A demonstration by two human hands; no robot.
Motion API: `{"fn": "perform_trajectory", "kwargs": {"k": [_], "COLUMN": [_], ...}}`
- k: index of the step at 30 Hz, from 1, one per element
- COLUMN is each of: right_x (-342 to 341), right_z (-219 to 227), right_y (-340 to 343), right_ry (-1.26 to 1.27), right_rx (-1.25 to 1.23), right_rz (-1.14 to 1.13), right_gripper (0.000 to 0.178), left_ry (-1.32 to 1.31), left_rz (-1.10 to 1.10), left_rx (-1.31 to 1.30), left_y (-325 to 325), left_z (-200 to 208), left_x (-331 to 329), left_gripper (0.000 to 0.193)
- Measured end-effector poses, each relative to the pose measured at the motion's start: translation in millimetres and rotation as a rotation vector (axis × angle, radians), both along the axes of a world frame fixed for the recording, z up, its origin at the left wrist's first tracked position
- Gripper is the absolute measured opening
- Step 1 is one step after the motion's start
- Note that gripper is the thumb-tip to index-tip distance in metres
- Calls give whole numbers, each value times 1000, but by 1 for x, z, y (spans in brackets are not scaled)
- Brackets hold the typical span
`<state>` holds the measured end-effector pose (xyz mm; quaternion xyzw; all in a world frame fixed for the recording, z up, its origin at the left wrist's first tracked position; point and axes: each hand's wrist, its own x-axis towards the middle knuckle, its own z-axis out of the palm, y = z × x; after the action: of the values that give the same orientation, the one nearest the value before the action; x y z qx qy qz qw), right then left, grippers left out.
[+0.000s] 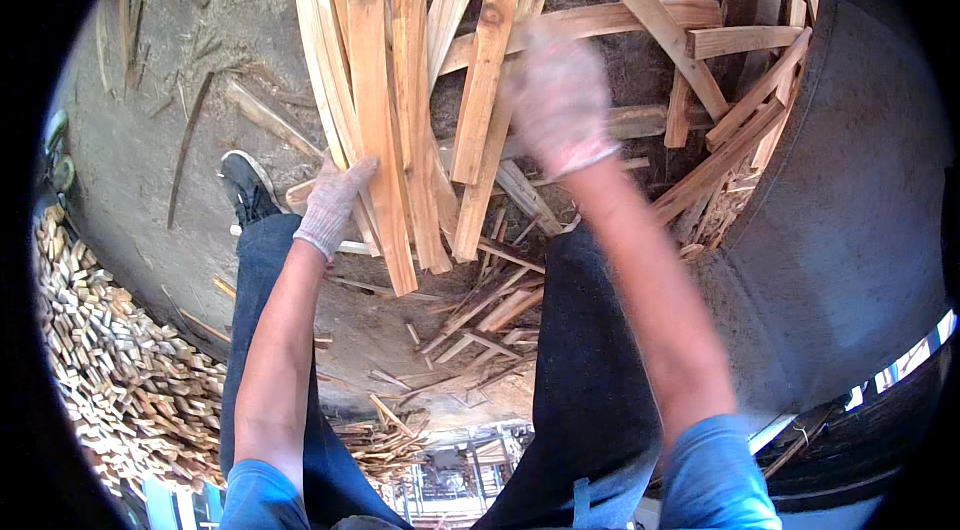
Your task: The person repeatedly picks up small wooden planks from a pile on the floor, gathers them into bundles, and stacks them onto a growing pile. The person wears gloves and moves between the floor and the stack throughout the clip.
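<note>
Left grip: the left hand (335, 200), in a knit work glove, is closed around a bundle of long wood slats (375, 120), clasping their left edge near the lower ends.
Slats: they fan upward from that hand, lower ends hanging above the dirt floor (130, 140), between the person's knees.
Doing it well: as a judgement, the bundle wants a firm clasp nearer its middle, since the long ends could splay or slip.
Right grip: the right hand (560, 100), also gloved, is blurred, raised over the scattered planks (700, 60); I cannot tell whether it is open or closed.
Arms: both forearms reach forward, the right one higher.
Far left: a heap of small cut blocks (110, 350).
</note>
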<state>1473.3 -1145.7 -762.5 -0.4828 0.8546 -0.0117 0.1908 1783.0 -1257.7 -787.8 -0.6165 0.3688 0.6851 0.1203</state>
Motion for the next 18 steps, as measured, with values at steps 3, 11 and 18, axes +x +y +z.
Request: {"fn": "perform_trajectory", "kwargs": {"k": [3, 11, 18], "right_x": [-81, -116, -128], "right_z": [-22, 30, 45], "right_y": [-3, -58, -62], "right_ry": [283, 346, 438], "right_rx": [261, 454, 504], "right_rz": [250, 543, 671], "right_gripper": [52, 17, 14], "left_ry": [-23, -32, -6], "left_rz": [44, 59, 35], "left_rx": [3, -73, -61], "left_y": [6, 15, 11], "left_z": [15, 3, -3], "left_x": [-37, -26, -26], "left_gripper": [76, 83, 86]}}
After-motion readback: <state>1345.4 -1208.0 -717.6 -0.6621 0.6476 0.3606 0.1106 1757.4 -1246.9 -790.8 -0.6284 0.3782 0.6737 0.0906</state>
